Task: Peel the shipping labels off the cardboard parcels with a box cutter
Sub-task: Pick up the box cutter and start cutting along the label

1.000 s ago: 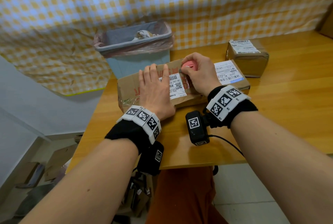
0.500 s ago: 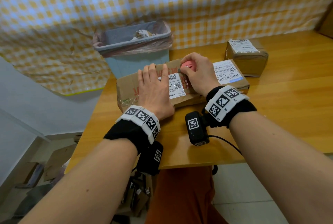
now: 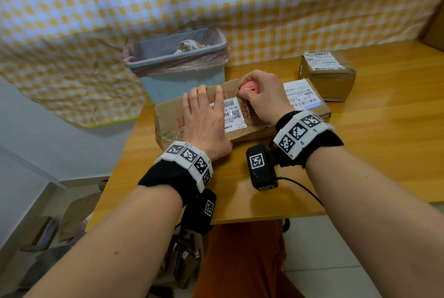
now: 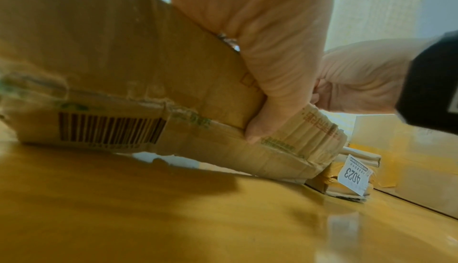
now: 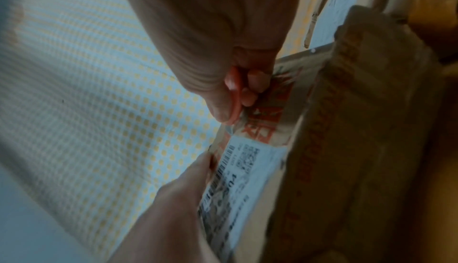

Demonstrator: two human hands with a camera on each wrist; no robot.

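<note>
A flat, worn cardboard parcel (image 3: 170,115) lies on the wooden table (image 3: 360,153). Its white shipping label (image 3: 234,115) faces up. My left hand (image 3: 204,117) presses flat on the parcel and covers the label's left part; its thumb (image 4: 272,83) lies against the near edge. My right hand (image 3: 262,96) grips a pink box cutter (image 3: 249,87) with the tip at the label's top right corner. In the right wrist view the cutter (image 5: 235,98) shows between the curled fingers, just above the label (image 5: 243,179).
A second flat parcel with its own label (image 3: 301,96) lies at the right end, partly under the first. A small taped box (image 3: 328,77) stands behind it. A lined waste bin (image 3: 177,57) stands off the table's far left edge. Checked cloth hangs behind.
</note>
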